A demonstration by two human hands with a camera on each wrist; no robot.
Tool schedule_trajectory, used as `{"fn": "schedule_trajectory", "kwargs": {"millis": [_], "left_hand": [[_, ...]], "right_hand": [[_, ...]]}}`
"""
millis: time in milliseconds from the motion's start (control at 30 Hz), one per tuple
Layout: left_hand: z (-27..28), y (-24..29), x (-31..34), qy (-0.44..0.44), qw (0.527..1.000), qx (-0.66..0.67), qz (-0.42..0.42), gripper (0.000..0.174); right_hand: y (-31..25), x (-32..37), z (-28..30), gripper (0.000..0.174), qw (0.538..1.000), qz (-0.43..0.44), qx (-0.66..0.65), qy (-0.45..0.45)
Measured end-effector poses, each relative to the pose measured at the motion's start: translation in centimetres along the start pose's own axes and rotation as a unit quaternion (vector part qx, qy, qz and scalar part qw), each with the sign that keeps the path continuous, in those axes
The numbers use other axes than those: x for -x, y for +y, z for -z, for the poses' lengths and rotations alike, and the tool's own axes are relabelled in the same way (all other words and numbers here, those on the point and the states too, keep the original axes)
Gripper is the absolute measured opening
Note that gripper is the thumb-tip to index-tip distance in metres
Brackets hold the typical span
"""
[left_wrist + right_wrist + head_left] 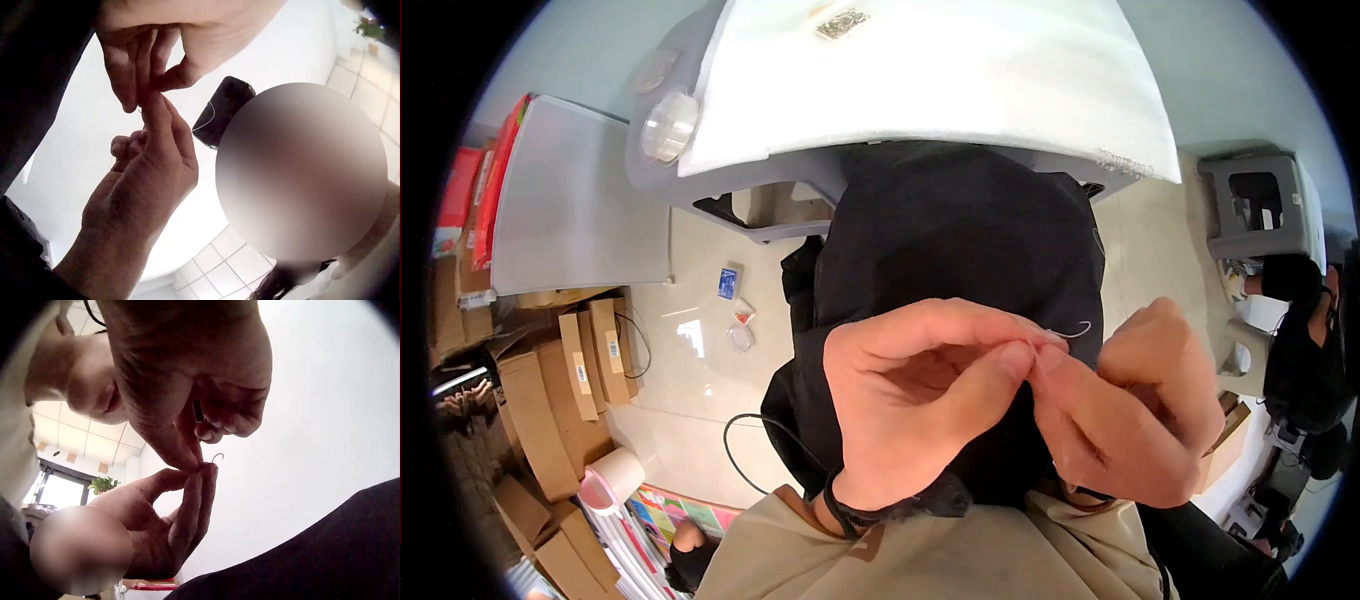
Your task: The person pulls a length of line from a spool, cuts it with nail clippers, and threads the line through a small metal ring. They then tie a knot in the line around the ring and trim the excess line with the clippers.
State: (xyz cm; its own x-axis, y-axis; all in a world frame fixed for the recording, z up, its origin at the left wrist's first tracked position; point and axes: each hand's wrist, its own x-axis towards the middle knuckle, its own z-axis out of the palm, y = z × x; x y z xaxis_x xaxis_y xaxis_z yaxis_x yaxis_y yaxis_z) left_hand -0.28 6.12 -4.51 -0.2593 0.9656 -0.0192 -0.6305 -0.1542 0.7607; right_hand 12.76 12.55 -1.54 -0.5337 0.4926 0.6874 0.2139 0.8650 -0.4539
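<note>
Close above the person's lap, both hands meet at their fingertips. The left hand (pixel 910 400) pinches a small fish hook (pixel 1072 335) between thumb and fingers; its curved bend sticks out past the fingertips. In the right wrist view the bend of the hook (pixel 219 454) rises above those same fingertips. The right hand (pixel 1135 400) pinches a thin pale line at the same spot, thumb and index finger touching the left fingertips. A thin line (pixel 213 114) curves beside the right hand in the left wrist view. The hook's shank is hidden by the fingers.
Ahead stands a table with a white cover (pixel 940 80); a small packet (pixel 842 24) lies on it, and a clear round container (pixel 670 126) stands by its left edge. A blue box (pixel 728 283) lies on the floor. Cardboard boxes (pixel 540 415) are at left, a grey stool (pixel 1260 205) at right.
</note>
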Motion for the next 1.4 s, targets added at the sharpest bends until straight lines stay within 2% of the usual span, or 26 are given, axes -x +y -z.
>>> {"fn": "schedule_trajectory", "kwargs": {"millis": [67,167,233,367,467,567,767,867,900,967,1033,1167,1267,1367,1400], "left_hand": [[0.1,-0.1,-0.1,0.007,1.0,-0.01,-0.012,0.016],[0.0,0.1,-0.2,0.053,0.998,0.012,0.012,0.016],[0.1,0.6,-0.2,0.081,0.996,-0.021,0.038,0.013],[0.1,0.7,-0.1,0.103,0.991,-0.069,0.058,0.02],[0.0,1.0,0.2,0.079,0.992,-0.08,0.056,0.031],[-0.4,1.3,0.9,0.03,0.999,0.028,0.022,0.028],[-1.4,0.9,1.8,0.002,0.994,-0.089,-0.064,0.038],[-1.8,0.5,2.1,0.009,0.987,-0.131,-0.096,0.036],[-1.6,0.4,2.1,-0.002,0.985,-0.134,-0.108,0.035],[-1.3,0.2,1.9,-0.022,0.982,-0.136,-0.131,0.031],[-1.6,0.0,1.5,-0.011,0.977,-0.155,-0.147,0.028],[-1.1,-0.4,0.6,-0.009,0.956,-0.223,-0.191,0.027],[-0.7,-0.4,0.3,0.007,0.949,-0.238,-0.205,0.029],[-0.6,-0.4,0.1,0.027,0.951,-0.229,-0.207,0.03],[-0.6,-0.2,0.1,0.027,0.951,-0.232,-0.205,0.03]], "right_hand": [[-0.1,-0.1,-0.2,0.035,1.0,-0.002,0.013,-0.009],[0.5,0.1,-1.1,0.036,1.0,0.015,0.027,0.001],[0.8,0.1,-1.4,0.04,0.999,0.015,0.041,0.003],[0.3,-0.3,-1.8,0.039,0.998,-0.025,0.058,0.012],[0.1,-0.4,-2.3,0.034,0.997,-0.047,0.038,0.041],[-0.6,-0.6,-1.9,0.03,0.993,-0.099,0.032,0.05],[-1.2,-0.1,-0.9,0.024,0.983,-0.167,-0.028,0.076],[-1.4,0.1,-0.5,0.02,0.978,-0.188,-0.045,0.08],[-1.3,0.2,-0.4,0.017,0.971,-0.206,-0.088,0.087],[-1.0,0.5,-0.3,0.011,0.95,-0.243,-0.171,0.098],[-1.0,0.4,-0.1,0.007,0.9,-0.33,-0.266,0.099],[-0.5,0.9,-0.8,0.009,0.756,-0.422,-0.486,0.122],[-0.6,0.5,-0.8,0.007,0.663,-0.485,-0.561,0.099],[-0.6,0.4,-1.3,0.005,0.61,-0.511,-0.597,0.1],[-0.5,0.4,-1.5,0.005,0.629,-0.501,-0.586,0.101]]}}
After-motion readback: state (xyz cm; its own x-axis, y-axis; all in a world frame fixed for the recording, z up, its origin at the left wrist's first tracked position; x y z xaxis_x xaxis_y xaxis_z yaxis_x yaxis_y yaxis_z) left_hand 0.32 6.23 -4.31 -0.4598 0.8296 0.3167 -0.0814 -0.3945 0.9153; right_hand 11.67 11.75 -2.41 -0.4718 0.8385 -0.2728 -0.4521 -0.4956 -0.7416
